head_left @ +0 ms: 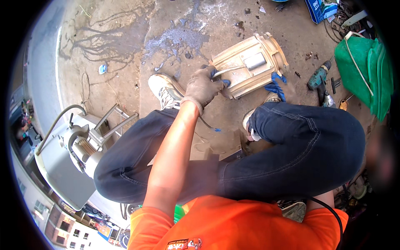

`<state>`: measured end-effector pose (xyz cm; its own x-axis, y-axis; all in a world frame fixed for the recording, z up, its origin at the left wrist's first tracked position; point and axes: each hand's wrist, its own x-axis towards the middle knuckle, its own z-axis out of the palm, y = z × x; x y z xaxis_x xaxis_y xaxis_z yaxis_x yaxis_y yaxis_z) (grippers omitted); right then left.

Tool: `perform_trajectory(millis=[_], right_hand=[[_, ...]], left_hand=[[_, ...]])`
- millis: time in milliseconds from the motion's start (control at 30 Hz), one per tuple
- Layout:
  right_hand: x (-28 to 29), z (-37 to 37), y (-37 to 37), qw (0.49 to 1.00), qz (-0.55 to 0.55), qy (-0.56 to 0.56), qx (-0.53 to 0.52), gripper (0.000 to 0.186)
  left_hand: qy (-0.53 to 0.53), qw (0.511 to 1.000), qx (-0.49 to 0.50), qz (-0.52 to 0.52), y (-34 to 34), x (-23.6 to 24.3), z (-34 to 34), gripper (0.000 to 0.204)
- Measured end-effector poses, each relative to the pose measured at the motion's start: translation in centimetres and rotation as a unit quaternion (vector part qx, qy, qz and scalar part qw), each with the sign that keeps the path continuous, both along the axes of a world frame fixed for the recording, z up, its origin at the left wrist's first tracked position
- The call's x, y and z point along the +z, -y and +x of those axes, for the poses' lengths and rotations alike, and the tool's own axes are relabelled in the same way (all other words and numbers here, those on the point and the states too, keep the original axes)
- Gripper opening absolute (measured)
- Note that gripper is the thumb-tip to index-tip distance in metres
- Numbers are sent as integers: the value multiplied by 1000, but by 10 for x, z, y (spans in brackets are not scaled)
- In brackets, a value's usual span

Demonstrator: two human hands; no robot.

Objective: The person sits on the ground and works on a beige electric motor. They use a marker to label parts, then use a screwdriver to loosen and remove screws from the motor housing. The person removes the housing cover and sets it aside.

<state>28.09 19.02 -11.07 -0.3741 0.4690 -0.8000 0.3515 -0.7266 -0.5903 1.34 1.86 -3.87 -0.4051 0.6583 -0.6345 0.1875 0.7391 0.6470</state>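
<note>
A beige ribbed electric motor (250, 66) lies tilted on the ground in front of my feet. A silver cylindrical part (254, 61) sits on its upper side, and a pale cable (228, 71) runs from there toward the motor's left end. My left hand (203, 86), in a grey-brown glove with blue fingertips, is closed on that left end, with the cable passing into its fingers. At the lower right edge, my right hand (276, 86) grips the motor in a blue-palmed glove. My right forearm is hidden by my leg.
A teal cordless drill (319, 77) lies to the right, beside a green bag (361, 68) with a pale strap. On the left stands a grey machine (79, 146) with a metal frame. Dark wet stains (175, 41) mark the concrete beyond my shoes.
</note>
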Motion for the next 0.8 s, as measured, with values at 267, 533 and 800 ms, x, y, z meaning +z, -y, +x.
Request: perform_trajectory(millis=[267, 533, 800], right_hand=[[-79, 56, 1, 985, 98, -125, 68, 39], [-95, 51, 6, 961, 91, -261, 30, 38], [-126, 55, 8, 865, 68, -497, 18, 32]], left_hand=[[85, 996, -32, -1, 10, 8, -9, 21], [-341, 900, -123, -244, 15, 27, -44, 33], [-398, 810, -279, -327, -53, 94, -67, 69]])
